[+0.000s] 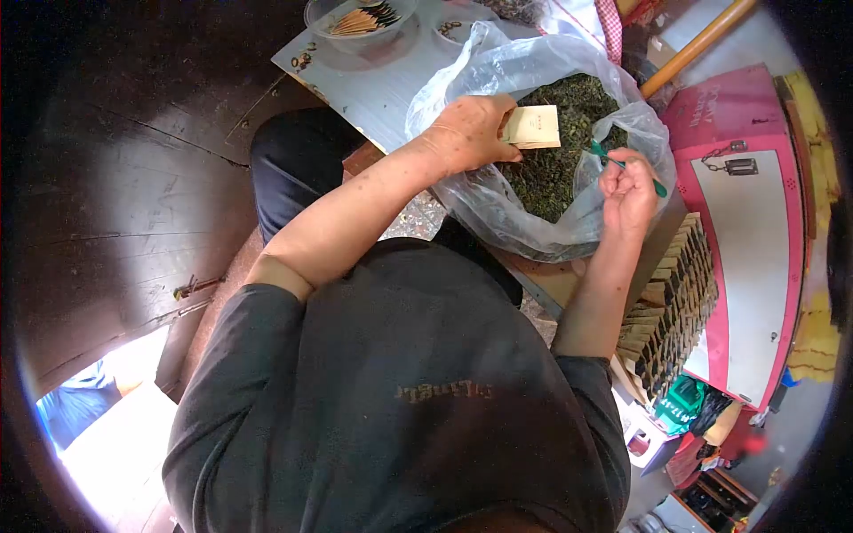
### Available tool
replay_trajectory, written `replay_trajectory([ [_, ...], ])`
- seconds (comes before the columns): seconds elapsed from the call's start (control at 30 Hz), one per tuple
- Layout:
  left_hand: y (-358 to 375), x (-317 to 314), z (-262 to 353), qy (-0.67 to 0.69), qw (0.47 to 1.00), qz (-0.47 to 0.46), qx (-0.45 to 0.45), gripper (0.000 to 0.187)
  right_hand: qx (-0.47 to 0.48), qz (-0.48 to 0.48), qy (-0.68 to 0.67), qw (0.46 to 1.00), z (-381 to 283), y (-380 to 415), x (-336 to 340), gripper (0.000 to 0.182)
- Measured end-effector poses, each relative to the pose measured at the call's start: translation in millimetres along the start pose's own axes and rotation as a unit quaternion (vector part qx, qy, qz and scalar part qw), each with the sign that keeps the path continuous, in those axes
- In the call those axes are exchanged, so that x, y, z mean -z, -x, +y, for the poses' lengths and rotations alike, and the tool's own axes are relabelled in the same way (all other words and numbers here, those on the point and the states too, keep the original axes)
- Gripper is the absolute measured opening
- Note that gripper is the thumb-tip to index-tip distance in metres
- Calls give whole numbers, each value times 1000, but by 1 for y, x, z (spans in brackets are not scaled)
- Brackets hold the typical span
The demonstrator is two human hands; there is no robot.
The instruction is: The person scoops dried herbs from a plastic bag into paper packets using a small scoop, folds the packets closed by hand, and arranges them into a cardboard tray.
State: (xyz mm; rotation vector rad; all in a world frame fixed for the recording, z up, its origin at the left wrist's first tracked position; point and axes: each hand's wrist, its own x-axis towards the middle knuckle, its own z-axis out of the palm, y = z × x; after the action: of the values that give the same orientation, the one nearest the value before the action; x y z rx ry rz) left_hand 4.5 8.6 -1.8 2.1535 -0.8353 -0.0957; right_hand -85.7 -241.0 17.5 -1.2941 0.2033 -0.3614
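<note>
A clear plastic bag (pixel 444 89) lies open on the table, holding a heap of dried, crumbled green-brown leaves (pixel 555 186). Above its left part, my left hand (pixel 475 133) is closed around a small cream paper packet (pixel 534 127) with small dark print. The fingers grip its left end, and the thumb is below. At the bag's right side, my right hand (pixel 629 191) pinches a slim green tool (pixel 600 153). One end of the tool points towards the leaves and the other sticks out past the fingers; its exact shape is hard to make out.
A clear bowl (pixel 313 19) with brown, black-tipped sticks (pixel 364 19) stands on the grey tabletop (pixel 355 84). A wooden pole (pixel 697 49) slants beyond the bag. On the right are a stack of tan bundles (pixel 671 306) and a pink-and-white cabinet (pixel 746 231) with a padlock.
</note>
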Motion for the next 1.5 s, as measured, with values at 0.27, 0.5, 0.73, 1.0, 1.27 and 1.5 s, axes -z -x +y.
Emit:
replay_trajectory([
  [0.27,0,-2,1,-7,1000,-9,-19,42,-23,-35,58,997,4,-1,-15,20],
  [0.5,0,-3,1,-20,999,-31,-2,43,73,-78,289,951,-5,7,-55,13],
  [0.73,2,0,0,14,1000,-10,0,46,263,-75,412,869,-30,20,-51,9],
  [1.0,2,-3,-4,9,1000,-9,2,49,138,2,476,868,32,-3,-13,11],
  [1.27,3,-3,-5,10,1000,0,1,50,-54,61,172,982,45,0,-30,14],
  [1.5,4,-4,-6,22,1000,10,-10,47,-15,112,79,990,11,-1,-8,14],
])
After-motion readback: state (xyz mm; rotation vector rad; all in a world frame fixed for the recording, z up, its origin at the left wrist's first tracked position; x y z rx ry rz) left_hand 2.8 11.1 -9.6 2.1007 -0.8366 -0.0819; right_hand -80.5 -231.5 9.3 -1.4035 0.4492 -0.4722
